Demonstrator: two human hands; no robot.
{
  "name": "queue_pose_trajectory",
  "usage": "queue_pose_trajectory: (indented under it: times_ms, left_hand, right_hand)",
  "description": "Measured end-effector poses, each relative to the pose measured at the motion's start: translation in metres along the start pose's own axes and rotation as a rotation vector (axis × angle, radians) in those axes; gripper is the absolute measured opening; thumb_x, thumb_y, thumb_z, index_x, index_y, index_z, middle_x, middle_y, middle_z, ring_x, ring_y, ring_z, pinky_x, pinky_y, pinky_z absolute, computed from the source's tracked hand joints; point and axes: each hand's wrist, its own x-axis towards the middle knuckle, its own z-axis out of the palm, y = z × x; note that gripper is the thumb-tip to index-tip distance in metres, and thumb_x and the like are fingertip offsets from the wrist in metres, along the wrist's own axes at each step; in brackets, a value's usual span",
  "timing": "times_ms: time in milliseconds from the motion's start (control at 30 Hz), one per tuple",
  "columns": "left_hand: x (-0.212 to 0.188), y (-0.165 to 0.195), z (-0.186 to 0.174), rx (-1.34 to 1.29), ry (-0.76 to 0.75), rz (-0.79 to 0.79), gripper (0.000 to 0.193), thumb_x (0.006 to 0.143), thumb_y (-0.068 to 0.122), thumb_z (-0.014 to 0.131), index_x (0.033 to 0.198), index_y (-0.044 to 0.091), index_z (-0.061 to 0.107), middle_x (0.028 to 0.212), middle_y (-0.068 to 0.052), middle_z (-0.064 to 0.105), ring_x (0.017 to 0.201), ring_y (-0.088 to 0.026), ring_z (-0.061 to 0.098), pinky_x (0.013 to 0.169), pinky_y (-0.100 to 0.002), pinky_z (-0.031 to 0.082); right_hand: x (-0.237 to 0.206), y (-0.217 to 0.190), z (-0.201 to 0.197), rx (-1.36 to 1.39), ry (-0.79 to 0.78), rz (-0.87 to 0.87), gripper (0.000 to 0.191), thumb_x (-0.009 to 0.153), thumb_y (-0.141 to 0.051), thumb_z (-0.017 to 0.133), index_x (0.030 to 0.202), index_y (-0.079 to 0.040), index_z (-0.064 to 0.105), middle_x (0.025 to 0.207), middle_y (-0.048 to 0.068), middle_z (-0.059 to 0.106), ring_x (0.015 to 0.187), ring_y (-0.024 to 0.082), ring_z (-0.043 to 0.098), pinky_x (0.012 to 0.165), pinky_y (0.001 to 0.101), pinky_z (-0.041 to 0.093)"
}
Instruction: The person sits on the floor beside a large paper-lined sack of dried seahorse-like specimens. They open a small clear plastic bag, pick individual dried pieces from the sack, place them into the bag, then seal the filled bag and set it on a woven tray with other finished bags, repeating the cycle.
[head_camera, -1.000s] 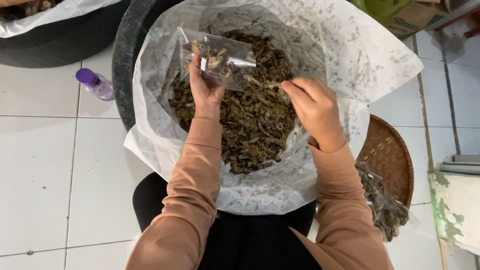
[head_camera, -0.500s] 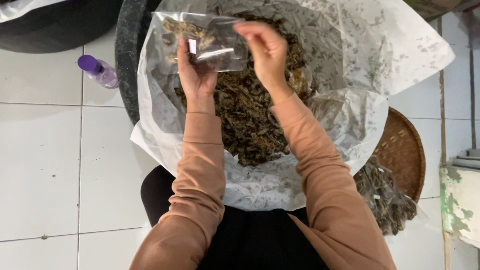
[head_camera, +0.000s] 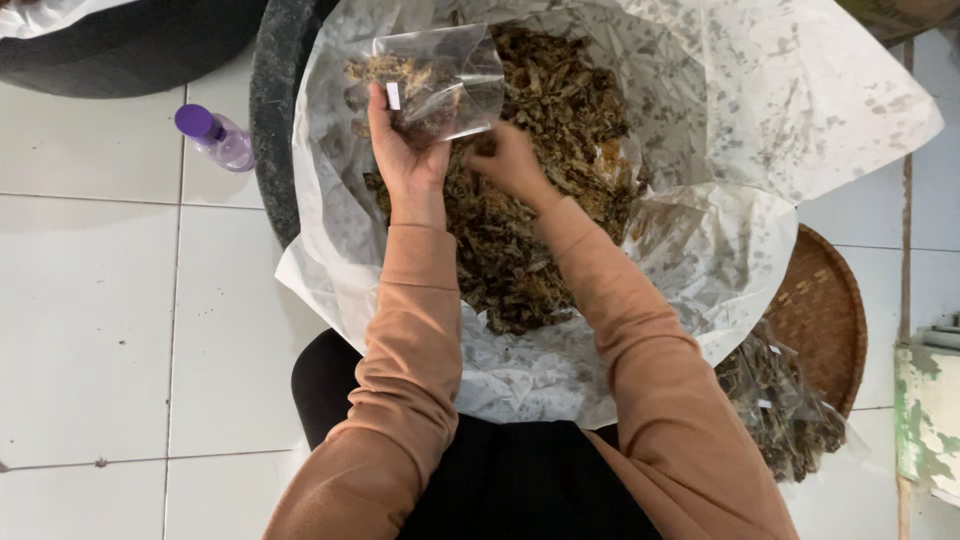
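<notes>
Plastic bag (head_camera: 440, 85), clear and partly filled with dried brown leaves, is held up over the far-left part of the leaf heap (head_camera: 540, 200), its mouth turned toward the right and slightly downward. It is gripped by the left hand (head_camera: 405, 150), whose fingers are closed round its lower left edge, with the thumb pressed beside a small white label. The right hand (head_camera: 505, 160) is found just beside the bag, below its open right corner and resting on the heap; its fingers are curled inward, though whether a pinch of leaves is enclosed cannot be told. Of the two, the right hand is nearer the bag's mouth, which lies up and to the left of it. The heap is contained in a large speckled white liner (head_camera: 760, 130) spread inside a dark tub (head_camera: 272, 120). Left of the tub, a small purple-capped bottle (head_camera: 215, 137) lies on the tiled floor (head_camera: 100, 320); right of the tub, a woven tray (head_camera: 825, 310) carries filled bags (head_camera: 780, 405).
</notes>
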Motion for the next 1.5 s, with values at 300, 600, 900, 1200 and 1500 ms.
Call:
queue_pose_trajectory:
  times_ms: [300, 600, 900, 1200, 1500]
  left_hand:
    - [-0.016, -0.038, 0.012, -0.056, -0.015, -0.037, 0.052, 0.097, 0.040, 0.067, 0.134, 0.005, 0.055, 0.133, -0.014, 0.061, 0.124, -0.034, 0.060, 0.108, -0.057, 0.053]
    - [-0.023, -0.076, 0.003, 0.079, -0.131, -0.162, 0.049, 0.101, 0.042, 0.064, 0.133, 0.004, 0.058, 0.130, -0.014, 0.063, 0.120, -0.034, 0.062, 0.104, -0.053, 0.057]
    - [-0.067, -0.143, -0.011, 0.108, -0.078, -0.357, 0.048, 0.104, 0.047, 0.060, 0.129, 0.007, 0.062, 0.125, -0.009, 0.067, 0.112, -0.028, 0.064, 0.090, -0.042, 0.056]
    - [-0.114, -0.234, -0.019, 0.182, -0.160, -0.504, 0.046, 0.104, 0.045, 0.061, 0.126, 0.004, 0.063, 0.122, -0.013, 0.068, 0.112, -0.032, 0.067, 0.101, -0.049, 0.054]
    - [-0.163, -0.332, -0.009, 0.423, -0.247, -0.923, 0.040, 0.097, 0.039, 0.069, 0.123, 0.008, 0.064, 0.119, -0.012, 0.072, 0.112, -0.031, 0.068, 0.101, -0.055, 0.054]
  right_hand:
    - [-0.041, -0.098, -0.074, 0.518, 0.785, -0.662, 0.039, 0.101, 0.002, 0.079, 0.122, -0.007, 0.047, 0.118, 0.011, 0.064, 0.094, 0.018, 0.068, 0.077, 0.0278, 0.058]
    - [-0.090, -0.115, -0.074, -0.134, 0.280, -0.467, 0.028, 0.098, 0.014, 0.068, 0.122, 0.002, 0.057, 0.144, 0.024, 0.054, 0.123, 0.037, 0.061, 0.096, 0.0378, 0.054]
    - [-0.157, -0.120, -0.151, -0.004, 0.447, -0.241, 0.039, 0.097, 0.002, 0.077, 0.131, -0.005, 0.058, 0.132, 0.009, 0.063, 0.115, 0.016, 0.070, 0.087, 0.0280, 0.064]
    - [-0.222, -0.113, -0.201, -0.200, 0.510, -0.306, 0.024, 0.096, 0.004, 0.078, 0.118, -0.003, 0.070, 0.119, 0.012, 0.068, 0.098, 0.019, 0.072, 0.085, 0.0292, 0.060]
    - [-0.308, -0.075, -0.272, 0.169, 0.553, -0.013, 0.042, 0.101, 0.006, 0.065, 0.139, -0.005, 0.050, 0.120, 0.009, 0.073, 0.109, 0.014, 0.069, 0.095, 0.0278, 0.058]
